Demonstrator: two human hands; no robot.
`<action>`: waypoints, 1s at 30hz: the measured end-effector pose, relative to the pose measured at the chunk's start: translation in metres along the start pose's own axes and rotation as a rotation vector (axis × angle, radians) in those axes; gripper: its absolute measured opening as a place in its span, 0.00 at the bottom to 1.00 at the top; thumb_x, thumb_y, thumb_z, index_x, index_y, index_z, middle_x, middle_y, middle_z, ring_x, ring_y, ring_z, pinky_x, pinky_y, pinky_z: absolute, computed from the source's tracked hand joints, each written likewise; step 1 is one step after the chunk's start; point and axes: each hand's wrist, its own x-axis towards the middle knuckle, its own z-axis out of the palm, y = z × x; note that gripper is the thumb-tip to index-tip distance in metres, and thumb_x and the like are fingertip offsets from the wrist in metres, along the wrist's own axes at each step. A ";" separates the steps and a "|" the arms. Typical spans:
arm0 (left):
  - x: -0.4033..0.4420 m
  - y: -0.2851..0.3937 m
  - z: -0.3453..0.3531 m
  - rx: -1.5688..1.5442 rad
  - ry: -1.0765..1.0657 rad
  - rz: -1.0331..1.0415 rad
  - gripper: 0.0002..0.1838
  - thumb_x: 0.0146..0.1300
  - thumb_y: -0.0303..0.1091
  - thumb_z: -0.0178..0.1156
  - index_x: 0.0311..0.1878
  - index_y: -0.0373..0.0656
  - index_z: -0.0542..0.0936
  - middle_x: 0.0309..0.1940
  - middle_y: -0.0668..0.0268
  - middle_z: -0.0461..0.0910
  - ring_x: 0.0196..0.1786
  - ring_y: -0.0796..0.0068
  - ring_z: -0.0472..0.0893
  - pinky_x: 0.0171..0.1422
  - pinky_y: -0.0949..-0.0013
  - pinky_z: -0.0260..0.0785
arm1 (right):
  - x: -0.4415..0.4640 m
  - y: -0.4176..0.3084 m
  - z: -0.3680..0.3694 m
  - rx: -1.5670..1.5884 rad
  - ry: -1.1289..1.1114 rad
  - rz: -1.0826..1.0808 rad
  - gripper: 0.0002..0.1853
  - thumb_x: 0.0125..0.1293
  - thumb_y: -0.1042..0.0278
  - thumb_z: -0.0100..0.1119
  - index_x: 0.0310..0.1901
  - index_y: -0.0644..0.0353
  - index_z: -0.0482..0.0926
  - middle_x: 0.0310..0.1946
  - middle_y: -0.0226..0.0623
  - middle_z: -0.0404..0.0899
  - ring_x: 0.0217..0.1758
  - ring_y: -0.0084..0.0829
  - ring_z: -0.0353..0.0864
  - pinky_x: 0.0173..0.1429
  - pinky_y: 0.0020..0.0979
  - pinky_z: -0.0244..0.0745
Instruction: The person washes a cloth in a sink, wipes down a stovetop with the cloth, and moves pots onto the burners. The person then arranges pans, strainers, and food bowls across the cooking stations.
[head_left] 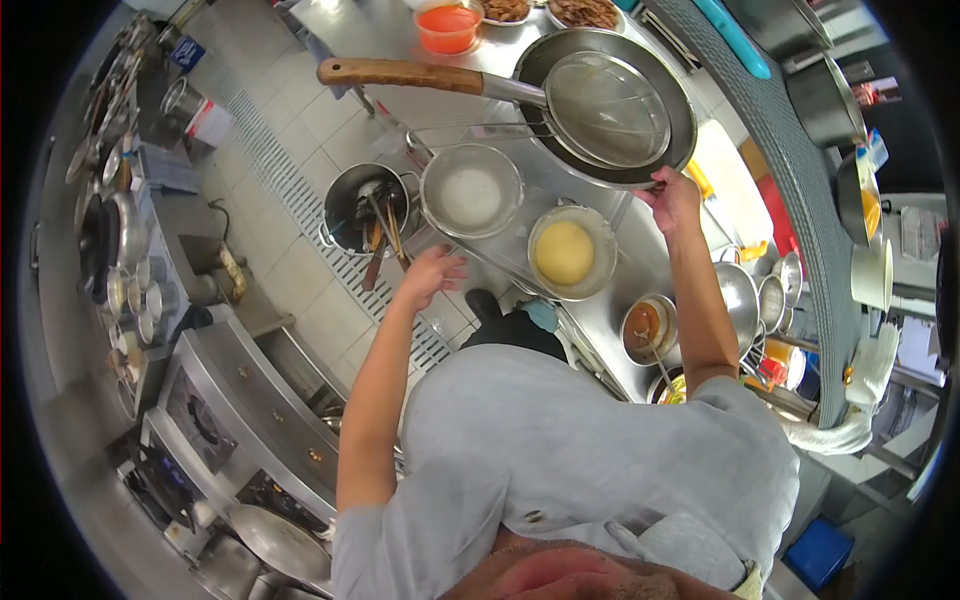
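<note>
My right hand (672, 200) is closed on the near rim of a large dark wok (678, 100) on the steel table (650, 240). A round mesh strainer (608, 108) lies across this wok, its wooden handle (400, 74) pointing left. Closer to me, my left hand (435, 275) hangs by the table edge, fingers apart and holding nothing. Beside it stands a steel pot (335, 205) with several utensils in it. Two round vessels are between my hands: one with whitish contents (470, 190), one with yellow contents (563, 252).
A bowl of brown sauce (645, 330) sits near my right forearm. At the far end are an orange tub (447, 28) and plates of brown food (587, 12). A stove (240, 400) lies at lower left. A grey shelf (800, 200) runs along the right.
</note>
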 end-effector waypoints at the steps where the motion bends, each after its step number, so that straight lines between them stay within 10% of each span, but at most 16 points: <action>1: 0.006 -0.001 0.008 -0.039 -0.045 -0.020 0.28 0.66 0.34 0.60 0.65 0.30 0.66 0.53 0.54 0.80 0.51 0.60 0.84 0.47 0.61 0.78 | -0.007 -0.003 0.005 -0.006 -0.003 -0.006 0.05 0.62 0.76 0.53 0.35 0.69 0.75 0.32 0.44 0.78 0.32 0.38 0.83 0.38 0.40 0.89; 8: 0.052 -0.011 0.026 0.147 -0.339 0.191 0.30 0.67 0.32 0.59 0.68 0.28 0.63 0.56 0.53 0.77 0.54 0.61 0.83 0.49 0.58 0.80 | -0.010 -0.005 0.048 -0.082 -0.217 -0.042 0.03 0.61 0.74 0.57 0.35 0.63 0.77 0.31 0.35 0.79 0.28 0.31 0.80 0.36 0.43 0.89; 15: 0.038 -0.021 -0.014 0.377 -0.106 0.005 0.19 0.64 0.34 0.59 0.55 0.34 0.75 0.48 0.56 0.81 0.43 0.64 0.86 0.39 0.61 0.80 | -0.022 0.016 0.154 -0.286 -0.529 0.034 0.05 0.64 0.71 0.57 0.35 0.64 0.76 0.29 0.37 0.78 0.29 0.32 0.81 0.33 0.39 0.87; 20: -0.108 -0.112 -0.145 -0.392 0.142 0.470 0.23 0.70 0.45 0.57 0.60 0.38 0.74 0.50 0.53 0.83 0.48 0.60 0.86 0.47 0.61 0.80 | -0.078 0.056 0.274 -0.385 -0.783 0.093 0.04 0.63 0.74 0.58 0.33 0.62 0.73 0.28 0.36 0.78 0.29 0.34 0.82 0.34 0.44 0.87; 30: -0.502 -0.161 -0.241 -0.916 0.546 0.832 0.41 0.75 0.65 0.38 0.68 0.33 0.68 0.61 0.47 0.77 0.54 0.52 0.83 0.53 0.58 0.80 | -0.250 0.227 0.516 -0.679 -1.285 0.248 0.04 0.61 0.76 0.55 0.38 0.61 0.75 0.31 0.35 0.77 0.31 0.32 0.80 0.35 0.42 0.81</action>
